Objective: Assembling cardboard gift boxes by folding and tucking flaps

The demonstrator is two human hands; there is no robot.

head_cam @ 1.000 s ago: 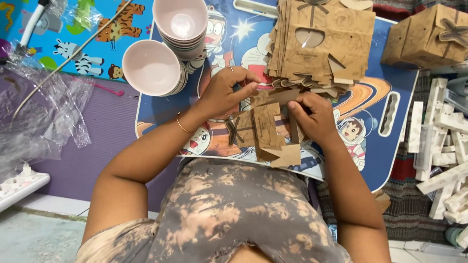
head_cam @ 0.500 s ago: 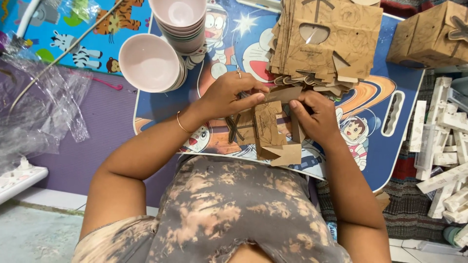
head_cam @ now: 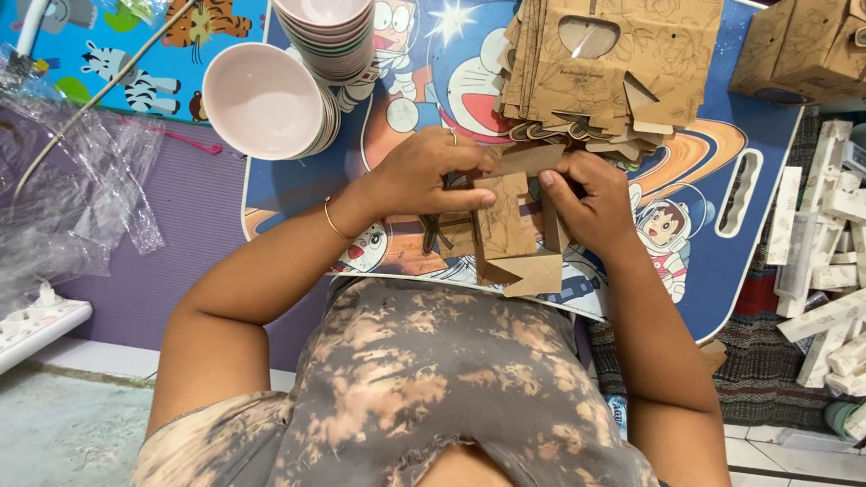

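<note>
A brown cardboard box blank [head_cam: 508, 230], partly folded, is held over the near edge of a blue cartoon-printed table [head_cam: 749, 135]. My left hand [head_cam: 424, 173] grips its left side, fingers laid across the top flap; a ring and a thin bracelet show on that hand and wrist. My right hand [head_cam: 591, 200] pinches the right side panel, thumb pressing on a flap. A pointed flap hangs down toward my body.
A stack of flat brown box blanks [head_cam: 604, 72] lies just beyond my hands. Pink bowls [head_cam: 266, 99] and a taller stack of bowls [head_cam: 329, 32] stand at the left. Folded boxes [head_cam: 803, 50] sit far right, white pieces [head_cam: 825, 261] on the floor right, clear plastic wrap [head_cam: 63, 198] left.
My hands have shifted slightly on the cardboard, pressing the top flap down and folding the piece tighter. The view has moved a little closer.
</note>
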